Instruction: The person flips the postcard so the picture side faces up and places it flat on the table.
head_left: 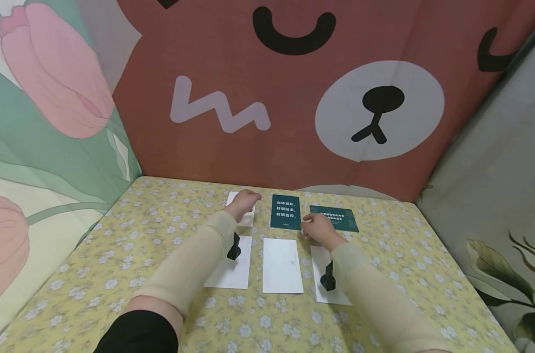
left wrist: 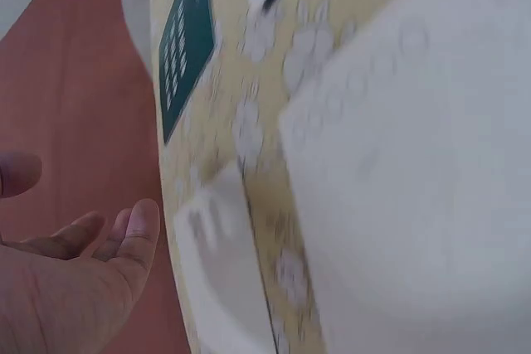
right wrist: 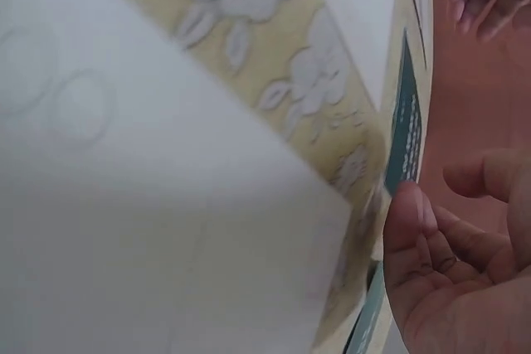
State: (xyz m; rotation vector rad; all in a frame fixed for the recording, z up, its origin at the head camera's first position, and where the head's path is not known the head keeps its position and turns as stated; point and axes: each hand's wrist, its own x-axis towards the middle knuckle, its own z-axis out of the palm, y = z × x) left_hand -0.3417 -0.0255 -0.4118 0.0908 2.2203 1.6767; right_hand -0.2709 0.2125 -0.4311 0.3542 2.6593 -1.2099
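Note:
My left hand (head_left: 244,203) hovers over a white card (head_left: 249,218) in the back row, partly covering it; its fingers are loosely bent with nothing between them. Beside it lies an upright dark green card (head_left: 285,212) with white lettering. My right hand (head_left: 319,228) is held low, its fingertips near that card's lower right corner, overlapping a sideways dark green card (head_left: 347,219). In the right wrist view, the fingers (right wrist: 406,238) curve loosely, holding nothing visible.
Three white cards form the front row: left (head_left: 238,272), middle (head_left: 282,266) and right (head_left: 318,257), the outer two partly behind my arms. A yellow floral cloth (head_left: 161,230) covers the table. Behind it rises a reddish-brown printed backdrop (head_left: 232,157).

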